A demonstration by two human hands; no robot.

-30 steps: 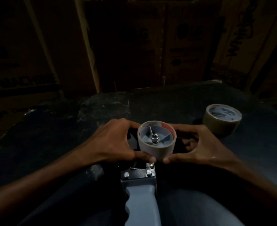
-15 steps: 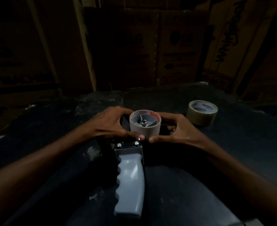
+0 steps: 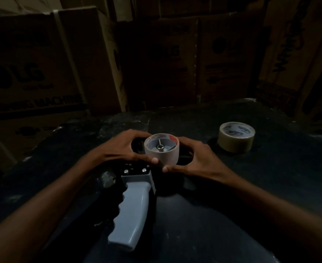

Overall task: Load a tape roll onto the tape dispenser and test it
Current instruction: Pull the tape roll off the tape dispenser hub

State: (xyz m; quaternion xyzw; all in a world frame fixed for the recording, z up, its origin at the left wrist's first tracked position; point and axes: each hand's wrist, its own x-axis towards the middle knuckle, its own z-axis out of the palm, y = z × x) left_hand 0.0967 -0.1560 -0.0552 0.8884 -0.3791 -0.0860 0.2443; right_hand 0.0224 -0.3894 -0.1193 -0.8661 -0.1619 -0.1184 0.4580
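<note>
Roll [image 3: 161, 155] sits on the dispenser [image 3: 132, 205] hub, mid-table [image 3: 232, 196]; left hand [image 3: 122, 149] and right hand [image 3: 196, 158] cup it, fingers closed around its sides; seating looks nearly done; threading and testing remain, I judge; spare roll [image 3: 236, 136] lies well apart.

Dim room w/ low light; stacked cardboard boxes [image 3: 152, 59] behind a dark, scuffed table [image 3: 270, 177].

L hand [image 3: 121, 149] & R hand [image 3: 195, 158] cupped facing each other, thumbs nearly touching, forearms stretched fwd
</note>
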